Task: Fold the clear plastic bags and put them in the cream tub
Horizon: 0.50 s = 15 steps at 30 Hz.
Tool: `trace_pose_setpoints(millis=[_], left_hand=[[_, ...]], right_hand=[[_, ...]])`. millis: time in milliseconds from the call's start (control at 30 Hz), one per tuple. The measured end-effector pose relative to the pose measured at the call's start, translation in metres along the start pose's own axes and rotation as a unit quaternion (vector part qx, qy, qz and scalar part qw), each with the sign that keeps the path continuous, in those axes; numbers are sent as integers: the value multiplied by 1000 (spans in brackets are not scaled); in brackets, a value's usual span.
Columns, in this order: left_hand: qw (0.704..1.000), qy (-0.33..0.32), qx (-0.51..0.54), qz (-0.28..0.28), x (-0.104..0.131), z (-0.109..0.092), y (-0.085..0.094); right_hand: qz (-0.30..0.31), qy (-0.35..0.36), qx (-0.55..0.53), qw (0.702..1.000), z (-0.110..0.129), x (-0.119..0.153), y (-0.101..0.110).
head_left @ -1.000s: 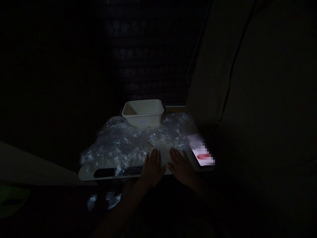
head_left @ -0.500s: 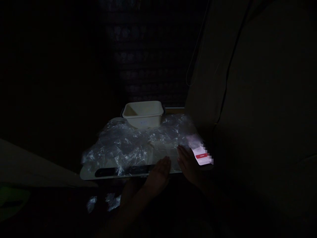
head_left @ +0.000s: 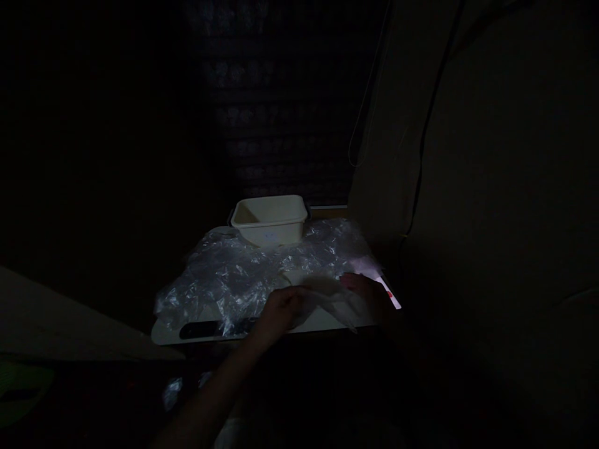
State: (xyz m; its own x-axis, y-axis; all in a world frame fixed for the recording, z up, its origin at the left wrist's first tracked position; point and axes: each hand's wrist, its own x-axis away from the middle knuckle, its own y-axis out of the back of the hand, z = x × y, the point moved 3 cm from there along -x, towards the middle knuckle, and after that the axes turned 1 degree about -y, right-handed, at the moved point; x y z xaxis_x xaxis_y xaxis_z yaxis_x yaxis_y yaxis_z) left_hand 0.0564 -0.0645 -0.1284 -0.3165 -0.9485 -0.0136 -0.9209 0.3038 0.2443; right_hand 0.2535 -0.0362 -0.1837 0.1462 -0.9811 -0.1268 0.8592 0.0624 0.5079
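Observation:
In the dim head view, a thin clear plastic sheet [head_left: 334,300], perhaps a bag, is lifted a little above the front of a small white table [head_left: 163,333]. My left hand [head_left: 283,307] has its fingers closed on the sheet's left side. At its right side is my right hand [head_left: 367,290], dark and blurred, with its fingertips against the plastic. Crinkled clear plastic [head_left: 224,268] is spread over much of the tabletop, left of and behind my hands.
A cream plastic tub [head_left: 271,231] with dark side handles stands at the table's back. A lit phone [head_left: 390,294] lies at the right edge, partly covered. Plastic scraps [head_left: 173,393] lie below on the left. A green object [head_left: 21,390] sits at the far left.
My hands were lying flat on the plastic at the front edge. My left hand has moved left and closed on the sheet, which is now raised. The phone is more hidden by my right hand.

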Motion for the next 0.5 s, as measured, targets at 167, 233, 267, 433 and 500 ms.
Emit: trace_pose_setpoints(millis=[167, 233, 267, 433, 500], left_hand=[[964, 92, 238, -68, -15, -5, 13], [955, 109, 262, -84, -16, 4, 12], [952, 117, 268, -95, -16, 9, 11], [946, 144, 263, -121, -10, 34, 11], [947, 158, 264, -96, -7, 40, 10]], right_hand=[[65, 8, -29, 997, 21, 0, -17], [115, -14, -84, 990, 27, 7, -28], [140, -34, -131, 981, 28, 10, -33], [170, -167, -378, 895, 23, 16, -45], [151, -210, -418, 871, 18, 14, -48]])
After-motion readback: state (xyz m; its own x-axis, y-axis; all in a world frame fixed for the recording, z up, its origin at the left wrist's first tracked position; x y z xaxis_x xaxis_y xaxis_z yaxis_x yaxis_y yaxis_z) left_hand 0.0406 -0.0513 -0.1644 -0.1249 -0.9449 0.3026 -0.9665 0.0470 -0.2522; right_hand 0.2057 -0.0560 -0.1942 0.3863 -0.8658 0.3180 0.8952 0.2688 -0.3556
